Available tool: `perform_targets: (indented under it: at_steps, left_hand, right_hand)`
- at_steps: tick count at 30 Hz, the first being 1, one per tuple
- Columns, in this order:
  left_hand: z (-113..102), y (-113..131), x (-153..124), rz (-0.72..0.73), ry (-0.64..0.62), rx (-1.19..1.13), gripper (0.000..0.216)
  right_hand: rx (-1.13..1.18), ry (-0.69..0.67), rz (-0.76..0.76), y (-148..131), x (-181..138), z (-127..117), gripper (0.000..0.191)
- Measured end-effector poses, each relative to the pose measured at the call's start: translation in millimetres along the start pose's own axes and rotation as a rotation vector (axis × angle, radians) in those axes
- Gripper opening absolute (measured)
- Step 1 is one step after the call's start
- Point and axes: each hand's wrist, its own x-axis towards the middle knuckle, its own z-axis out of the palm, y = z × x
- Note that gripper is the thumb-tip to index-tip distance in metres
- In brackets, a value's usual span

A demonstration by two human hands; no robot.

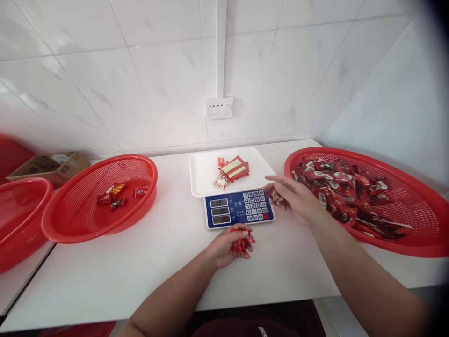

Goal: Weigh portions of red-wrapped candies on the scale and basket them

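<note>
My left hand (pixel 233 243) is closed around small red wrapped packets (pixel 240 244) just in front of the scale. At the scale's right edge, my right hand (pixel 293 196) holds a brown-and-white patterned wrapped packet (pixel 278 197) below its fingers. The digital scale (pixel 238 208) has a blue keypad panel and a white weighing tray (pixel 201 175). On that tray lie red packets with cream labels (pixel 235 168), a small red packet (pixel 221 162) and a patterned packet (pixel 221 180). The display digits are too faint to read surely.
A large red basket (pixel 426 222) at the right holds many wrapped packets. The red basket (pixel 70 229) at the left contains several. Further left are another red basket (pixel 24 210) and a cardboard box (pixel 72 164). A power socket (pixel 220 108) is on the tiled wall.
</note>
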Motion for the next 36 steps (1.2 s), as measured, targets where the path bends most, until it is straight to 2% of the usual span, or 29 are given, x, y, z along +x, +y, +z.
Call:
perform_targets:
  at_steps: [2, 4, 7, 9, 12, 16, 20, 22, 26, 29, 36]
  left_hand:
    - [1.4, -1.5, -0.7, -0.023, -0.026, 0.033, 0.032]
    - [4.1, -2.8, -2.2, -0.044, -0.049, 0.087, 0.035]
    - [8.6, -4.4, -4.3, -0.05, -0.064, 0.162, 0.037]
    - [10.7, -5.5, -4.8, -0.027, -0.058, 0.2, 0.039]
    - [12.1, -7.2, -3.8, 0.042, -0.031, 0.249, 0.039]
    - [12.4, -9.9, -1.7, 0.141, 0.068, 0.309, 0.038]
    - [12.3, -12.6, -0.9, 0.181, 0.176, 0.445, 0.033]
    - [12.5, -13.3, -1.1, 0.18, 0.2, 0.499, 0.03]
    - [13.3, -13.6, -1.2, 0.173, 0.191, 0.524, 0.029]
    - [13.2, -14.6, -0.6, 0.153, 0.185, 0.501, 0.03]
    - [11.3, -8.2, 0.2, 0.154, 0.172, 0.395, 0.054]
  right_hand:
    - [0.089, -0.117, 0.049, 25.8, -27.3, -0.9, 0.042]
    - [0.226, -0.155, 0.108, 53.7, -50.4, 1.8, 0.037]
    - [0.465, -0.12, 0.239, 87.8, -72.0, 13.1, 0.031]
    - [0.553, -0.098, 0.324, 99.2, -77.8, 22.1, 0.026]
    - [0.56, -0.18, 0.383, 100.7, -78.3, 31.3, 0.025]
    - [0.536, -0.356, 0.322, 96.2, -76.7, 33.0, 0.049]
    - [0.511, -0.436, 0.305, 96.9, -78.2, 31.0, 0.064]
    - [0.493, -0.427, 0.319, 96.6, -78.6, 31.4, 0.061]
    - [0.461, -0.352, 0.351, 96.1, -77.8, 34.0, 0.038]
    - [0.443, -0.296, 0.353, 97.0, -78.1, 35.9, 0.029]
    - [0.193, -0.221, 0.242, 82.4, -75.1, 48.0, 0.035]
